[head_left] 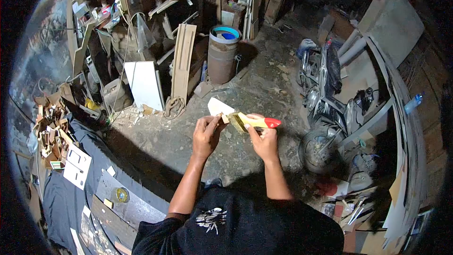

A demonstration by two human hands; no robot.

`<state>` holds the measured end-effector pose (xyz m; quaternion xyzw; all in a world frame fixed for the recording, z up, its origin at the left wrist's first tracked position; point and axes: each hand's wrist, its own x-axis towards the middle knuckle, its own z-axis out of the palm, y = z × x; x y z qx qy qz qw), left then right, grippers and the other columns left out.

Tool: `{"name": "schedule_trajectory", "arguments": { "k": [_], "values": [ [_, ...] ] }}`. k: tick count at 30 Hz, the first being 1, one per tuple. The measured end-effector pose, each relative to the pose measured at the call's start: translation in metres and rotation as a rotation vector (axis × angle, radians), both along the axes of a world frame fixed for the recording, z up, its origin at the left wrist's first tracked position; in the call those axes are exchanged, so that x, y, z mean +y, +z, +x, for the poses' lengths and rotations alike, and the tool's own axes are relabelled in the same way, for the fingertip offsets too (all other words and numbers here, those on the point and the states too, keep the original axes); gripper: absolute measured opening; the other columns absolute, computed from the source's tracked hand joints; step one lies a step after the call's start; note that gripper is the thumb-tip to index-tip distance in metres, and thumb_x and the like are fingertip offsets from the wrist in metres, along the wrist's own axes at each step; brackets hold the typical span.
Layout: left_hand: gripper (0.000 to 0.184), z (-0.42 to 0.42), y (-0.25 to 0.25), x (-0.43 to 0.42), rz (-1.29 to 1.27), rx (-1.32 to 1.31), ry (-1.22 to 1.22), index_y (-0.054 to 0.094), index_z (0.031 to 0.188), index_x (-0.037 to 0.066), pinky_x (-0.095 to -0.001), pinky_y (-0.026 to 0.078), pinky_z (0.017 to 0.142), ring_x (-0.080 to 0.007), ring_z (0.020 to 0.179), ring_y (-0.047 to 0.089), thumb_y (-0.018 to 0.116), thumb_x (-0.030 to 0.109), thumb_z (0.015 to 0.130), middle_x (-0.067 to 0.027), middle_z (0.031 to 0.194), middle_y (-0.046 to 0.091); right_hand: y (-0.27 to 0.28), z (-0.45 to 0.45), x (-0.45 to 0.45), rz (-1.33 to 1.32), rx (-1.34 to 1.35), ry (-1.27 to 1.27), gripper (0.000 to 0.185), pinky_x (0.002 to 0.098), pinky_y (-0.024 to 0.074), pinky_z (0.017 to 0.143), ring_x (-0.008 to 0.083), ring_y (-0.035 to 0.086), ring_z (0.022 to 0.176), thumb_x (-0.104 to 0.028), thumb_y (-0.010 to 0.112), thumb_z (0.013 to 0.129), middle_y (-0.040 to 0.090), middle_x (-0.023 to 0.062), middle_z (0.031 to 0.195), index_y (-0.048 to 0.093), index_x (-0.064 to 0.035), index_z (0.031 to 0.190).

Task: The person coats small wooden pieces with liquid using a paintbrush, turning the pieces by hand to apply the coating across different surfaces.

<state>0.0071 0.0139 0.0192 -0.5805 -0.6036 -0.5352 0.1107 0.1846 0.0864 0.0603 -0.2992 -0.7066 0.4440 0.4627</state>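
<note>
My right hand (265, 142) is closed around the yellow handle of a paintbrush (257, 122) with a red end. The brush's wide, yellowish-brown head points left, toward my other hand. My left hand (206, 134) pinches a small piece of wood (224, 117) between thumb and fingers. Right behind it shows a white angular piece (218, 106); I cannot tell whether the two are joined. The brush head is up against the wood or just beside it. Both hands are out in front of my chest, above the floor.
On the left, a dark cloth-covered bench (61, 198) carries a heap of wood offcuts (55, 139), a white cut-out sheet (77, 166) and a glass jar (121, 195). A metal drum (222, 59) stands ahead. To the right are a motorcycle (325, 99) and leaning boards (398, 23).
</note>
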Motion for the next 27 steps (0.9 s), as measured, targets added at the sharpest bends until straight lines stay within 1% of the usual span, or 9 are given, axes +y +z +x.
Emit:
{"name": "schedule_trajectory", "arguments": {
  "k": [7, 11, 14, 16, 18, 21, 24, 26, 27],
  "values": [
    [0.042, -0.007, 0.009, -0.004, 0.034, 0.035, 0.005, 0.067, 0.116, 0.007, -0.0373, 0.053, 0.073, -0.0276, 0.088, 0.062, 0.076, -0.001, 0.076, -0.0108, 0.094, 0.063, -0.018, -0.005, -0.001, 0.074, 0.132, 0.042, 0.025, 0.03, 0.0476, 0.095, 0.0182, 0.061, 0.108, 0.007, 0.063, 0.089, 0.062, 0.0127, 0.118, 0.06, 0.0058, 0.113],
    [0.042, -0.009, 0.01, -0.006, -0.003, 0.028, -0.067, 0.067, 0.117, 0.007, -0.0379, 0.053, 0.075, -0.0286, 0.091, 0.063, 0.074, -0.002, 0.077, -0.0119, 0.096, 0.063, -0.013, -0.009, -0.006, 0.077, 0.135, -0.003, 0.027, 0.0308, 0.0477, 0.096, 0.0186, 0.061, 0.109, 0.007, 0.064, 0.089, 0.062, 0.0134, 0.118, 0.059, 0.0061, 0.115],
    [0.042, 0.001, -0.003, -0.005, -0.041, 0.038, -0.125, 0.066, 0.117, 0.006, -0.0385, 0.053, 0.077, -0.0299, 0.093, 0.063, 0.073, -0.002, 0.076, -0.0129, 0.097, 0.063, -0.012, -0.013, -0.005, 0.109, 0.255, -0.04, 0.028, 0.0306, 0.0474, 0.096, 0.0188, 0.061, 0.109, 0.006, 0.064, 0.089, 0.062, 0.0138, 0.117, 0.058, 0.0066, 0.116],
    [0.047, 0.003, 0.0, -0.004, -0.043, 0.011, -0.121, 0.067, 0.117, 0.006, -0.0359, 0.053, 0.078, -0.0274, 0.091, 0.063, 0.076, -0.004, 0.072, -0.0124, 0.099, 0.064, -0.011, -0.014, 0.0, 0.114, 0.228, -0.065, 0.028, 0.0312, 0.0469, 0.097, 0.0193, 0.06, 0.109, 0.006, 0.064, 0.089, 0.062, 0.0134, 0.116, 0.057, 0.0067, 0.116],
    [0.042, 0.0, 0.005, -0.005, -0.012, -0.002, -0.07, 0.065, 0.116, 0.004, -0.038, 0.052, 0.076, -0.0297, 0.09, 0.062, 0.072, -0.004, 0.076, -0.0127, 0.098, 0.062, -0.012, -0.012, 0.0, 0.088, 0.252, -0.061, 0.027, 0.0301, 0.0463, 0.096, 0.0184, 0.06, 0.108, 0.005, 0.065, 0.089, 0.062, 0.0123, 0.115, 0.058, 0.0059, 0.115],
    [0.047, -0.013, 0.0, -0.01, -0.053, -0.043, -0.001, 0.065, 0.12, 0.005, -0.0381, 0.051, 0.076, -0.03, 0.088, 0.061, 0.072, -0.004, 0.075, -0.0132, 0.096, 0.062, -0.018, -0.003, -0.002, 0.039, 0.117, 0.094, 0.024, 0.0278, 0.0461, 0.093, 0.0157, 0.06, 0.106, 0.003, 0.065, 0.089, 0.063, 0.011, 0.114, 0.06, 0.0044, 0.113],
    [0.056, -0.027, -0.012, -0.006, -0.047, -0.051, 0.031, 0.061, 0.128, 0.008, -0.0386, 0.051, 0.077, -0.0315, 0.088, 0.061, 0.073, -0.004, 0.075, -0.0146, 0.096, 0.062, -0.02, 0.005, -0.005, -0.079, -0.024, 0.108, 0.025, 0.0284, 0.047, 0.091, 0.016, 0.06, 0.105, 0.003, 0.066, 0.089, 0.063, 0.0111, 0.114, 0.06, 0.0047, 0.113],
    [0.063, -0.033, -0.018, -0.005, -0.024, -0.145, 0.016, 0.056, 0.136, 0.007, -0.0393, 0.051, 0.077, -0.0329, 0.088, 0.062, 0.074, -0.002, 0.076, -0.0164, 0.099, 0.062, -0.017, 0.004, -0.008, -0.021, -0.01, 0.06, 0.024, 0.0285, 0.0474, 0.091, 0.016, 0.061, 0.104, 0.004, 0.066, 0.088, 0.064, 0.0107, 0.114, 0.061, 0.0047, 0.112],
    [0.078, -0.037, -0.02, -0.004, 0.011, -0.101, -0.002, 0.04, 0.147, 0.005, -0.0372, 0.052, 0.078, -0.0288, 0.089, 0.065, 0.075, 0.001, 0.077, -0.0163, 0.104, 0.065, -0.019, 0.002, -0.007, -0.004, 0.035, 0.012, 0.025, 0.0287, 0.0474, 0.091, 0.0161, 0.061, 0.105, 0.004, 0.066, 0.088, 0.064, 0.0107, 0.114, 0.061, 0.0047, 0.112]
  ]
}}
